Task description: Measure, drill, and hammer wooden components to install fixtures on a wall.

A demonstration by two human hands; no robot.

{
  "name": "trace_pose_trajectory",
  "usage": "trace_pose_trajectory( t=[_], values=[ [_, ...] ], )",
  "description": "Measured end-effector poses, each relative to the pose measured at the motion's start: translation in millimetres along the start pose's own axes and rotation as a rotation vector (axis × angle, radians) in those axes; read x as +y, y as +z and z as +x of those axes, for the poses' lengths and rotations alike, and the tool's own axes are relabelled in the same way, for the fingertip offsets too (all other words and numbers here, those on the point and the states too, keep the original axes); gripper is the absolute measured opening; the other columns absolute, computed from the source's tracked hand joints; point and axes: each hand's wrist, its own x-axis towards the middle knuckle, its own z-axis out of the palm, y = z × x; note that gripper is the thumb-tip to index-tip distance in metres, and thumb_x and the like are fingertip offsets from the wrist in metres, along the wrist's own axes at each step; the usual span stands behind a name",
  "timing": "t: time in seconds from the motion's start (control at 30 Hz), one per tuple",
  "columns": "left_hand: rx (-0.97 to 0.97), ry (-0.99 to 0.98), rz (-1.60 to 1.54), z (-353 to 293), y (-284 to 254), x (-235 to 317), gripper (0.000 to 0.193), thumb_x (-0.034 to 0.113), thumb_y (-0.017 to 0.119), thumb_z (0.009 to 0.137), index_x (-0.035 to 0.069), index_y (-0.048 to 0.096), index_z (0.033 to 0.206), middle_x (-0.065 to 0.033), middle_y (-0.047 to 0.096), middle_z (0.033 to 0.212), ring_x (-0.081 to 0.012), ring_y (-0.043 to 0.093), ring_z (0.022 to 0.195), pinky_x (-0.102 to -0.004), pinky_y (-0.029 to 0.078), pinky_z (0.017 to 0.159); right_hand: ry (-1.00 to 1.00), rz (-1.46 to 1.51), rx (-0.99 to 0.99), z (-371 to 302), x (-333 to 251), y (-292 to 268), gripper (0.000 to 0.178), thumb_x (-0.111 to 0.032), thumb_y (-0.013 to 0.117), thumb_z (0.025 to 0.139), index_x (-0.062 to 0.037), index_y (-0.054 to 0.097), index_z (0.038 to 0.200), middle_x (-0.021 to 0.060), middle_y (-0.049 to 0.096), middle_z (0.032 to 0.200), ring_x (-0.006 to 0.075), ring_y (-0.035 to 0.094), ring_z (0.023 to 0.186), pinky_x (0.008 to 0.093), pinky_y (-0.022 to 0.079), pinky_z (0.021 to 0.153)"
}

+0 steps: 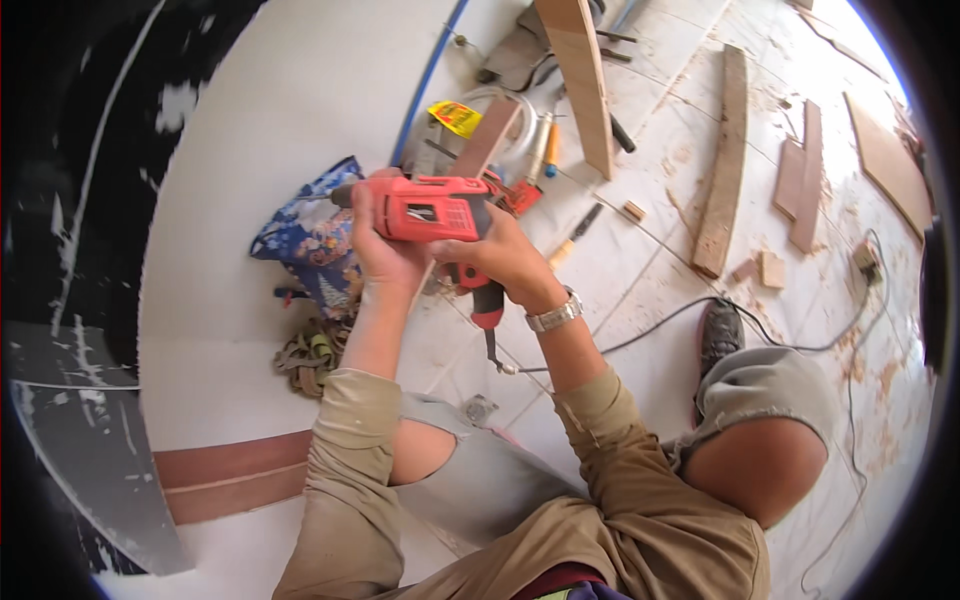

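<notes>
While both hands are raised over the white tiled floor [640, 290], they share a red-and-black corded power drill [432, 208], held level with its black chuck end toward the person's left. The left hand [388, 245] is closed in around the front of the drill's body just behind the chuck, its palm beneath and its thumb up along the near side. The right hand [505, 258] is curled narrowly around the rear, where the body meets the grip; whether a finger presses the trigger, I cannot tell. Its wrist wears a silver metal-banded watch [555, 312].

From the grip's base, a black rubber power cord [650, 326] runs off to the right across the floor. Beyond the left hand lies a blue floral fabric bag [312, 238]; ahead of the drill's body rests a flat reddish-brown wooden strip [488, 138], near a yellow plastic packet [455, 118]. Well apart on the right are 1 long, rough brown timber plank [725, 165] and 2 small wood blocks, the paler squarish [770, 270].
</notes>
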Motion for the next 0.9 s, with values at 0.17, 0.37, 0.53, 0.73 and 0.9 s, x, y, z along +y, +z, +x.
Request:
trace_pose_trajectory(
  t=[0.17, 0.37, 0.53, 0.73, 0.9],
  values=[
    [0.028, -0.048, 0.234, -7.8, 53.7, 4.9, 0.06, 0.028, 0.077, 0.086, 0.003, 0.051, 0.133, -0.0085, 0.059, 0.122, -0.0221, 0.058, 0.116, -0.0404, 0.047, 0.103, 0.291, 0.564, -0.173, 17.4, 29.0, -41.5, 0.036, -0.011, 0.068, 0.085, 0.0018, 0.058, 0.117, 0.0141, 0.07, 0.093, 0.0221, 0.071, 0.073, 0.0357, 0.061, 0.054],
    [0.226, 0.058, 0.619, 15.8, 132.2, -7.8, 0.065, 0.019, 0.084, 0.078, 0.004, 0.051, 0.132, -0.0065, 0.057, 0.116, -0.0173, 0.058, 0.108, -0.037, 0.049, 0.097, 0.42, 1.122, -0.37, 29.3, 21.9, -72.9, 0.035, -0.013, 0.058, 0.082, 0.005, 0.059, 0.112, 0.0161, 0.069, 0.089, 0.024, 0.069, 0.072, 0.0333, 0.055, 0.049],
    [0.281, -0.035, 0.467, 46.4, 178.8, -17.6, 0.057, 0.009, 0.081, 0.075, 0.003, 0.053, 0.123, -0.007, 0.058, 0.111, -0.0186, 0.06, 0.101, -0.0362, 0.051, 0.094, 0.418, 1.202, -0.362, 38.6, -8.7, -98.3, 0.039, -0.014, 0.057, 0.08, 0.0074, 0.058, 0.114, 0.0178, 0.069, 0.088, 0.0261, 0.069, 0.072, 0.0345, 0.055, 0.049],
    [0.212, -0.029, 0.556, 70.5, 191.1, -0.8, 0.037, 0.004, 0.079, 0.075, 0.001, 0.061, 0.107, -0.0081, 0.066, 0.099, -0.021, 0.067, 0.09, -0.0374, 0.055, 0.085, 0.399, 1.243, -0.504, 68.5, -18.9, -111.4, 0.042, -0.014, 0.057, 0.081, 0.0096, 0.057, 0.116, 0.0211, 0.068, 0.088, 0.0317, 0.07, 0.073, 0.0367, 0.055, 0.049],
    [0.145, -0.108, 0.578, 88.3, 207.3, -0.2, 0.032, 0.015, 0.074, 0.078, 0.003, 0.06, 0.105, -0.0075, 0.062, 0.094, -0.0222, 0.064, 0.088, -0.0414, 0.056, 0.085, 0.415, 1.396, -0.593, 83.4, -18.0, -108.2, 0.04, -0.016, 0.057, 0.084, 0.0068, 0.057, 0.116, 0.0206, 0.068, 0.092, 0.0317, 0.069, 0.079, 0.0383, 0.054, 0.053]
  ],
)
